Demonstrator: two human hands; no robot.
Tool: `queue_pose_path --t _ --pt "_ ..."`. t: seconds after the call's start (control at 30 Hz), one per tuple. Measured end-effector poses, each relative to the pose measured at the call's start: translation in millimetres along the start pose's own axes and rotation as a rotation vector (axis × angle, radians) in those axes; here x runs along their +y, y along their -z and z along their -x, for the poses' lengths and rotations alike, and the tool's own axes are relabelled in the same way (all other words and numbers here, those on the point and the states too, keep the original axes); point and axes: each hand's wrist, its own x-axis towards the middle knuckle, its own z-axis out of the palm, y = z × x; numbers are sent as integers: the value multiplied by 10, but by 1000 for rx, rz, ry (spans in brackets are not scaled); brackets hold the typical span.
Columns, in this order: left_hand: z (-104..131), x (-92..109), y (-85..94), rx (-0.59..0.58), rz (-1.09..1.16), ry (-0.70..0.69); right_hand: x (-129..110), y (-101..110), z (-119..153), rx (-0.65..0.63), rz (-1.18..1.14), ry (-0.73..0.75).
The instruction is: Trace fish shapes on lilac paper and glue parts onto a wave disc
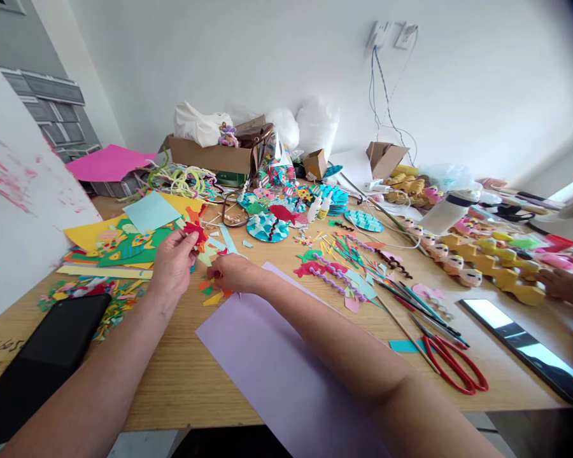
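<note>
My left hand [174, 254] pinches a red paper cutout [194, 233] between thumb and fingers, above the middle-left of the table. Close to its right, my right hand [236, 272] reaches in with curled fingers over a pile of coloured paper scraps [213, 298]. A small red bit of paper [223, 252] shows at its fingers; whether they grip it I cannot make out. Under my right forearm lies a sheet of lilac paper [258, 346]. Left of my left hand, green paper fish shapes [128, 249] rest on stacked coloured sheets [83, 236].
Phones lie at the left [52, 337] and right. Red-handled scissors [453, 362] are near the front edge. Beyond my hands are blue decorated discs [267, 230], glue bottles [314, 208] and pipe cleaners [334, 280]. Another person's hand [566, 284] touches yellow egg-carton pieces [525, 289].
</note>
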Motion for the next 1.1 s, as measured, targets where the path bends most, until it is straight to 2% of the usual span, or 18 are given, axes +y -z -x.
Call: queue_pose_path --t 0.1,0.37,0.67,0.8,0.93,1.1 --pt "-3 -9 6 -6 7 -13 -72 2 -40 -61 110 -11" --pt "-14 31 -4 18 52 -39 -115 28 -42 -109 107 -60" --pt "-49 62 32 33 96 -82 -80 62 5 -35 91 -74" --pt "-45 66 31 23 101 -86 -67 38 -29 -36 51 -83" --pt "-46 68 25 32 108 -88 -58 -1 -101 34 -9 -93" --pt "-51 69 26 42 109 -88 -67 -51 -231 -5 -37 -95"
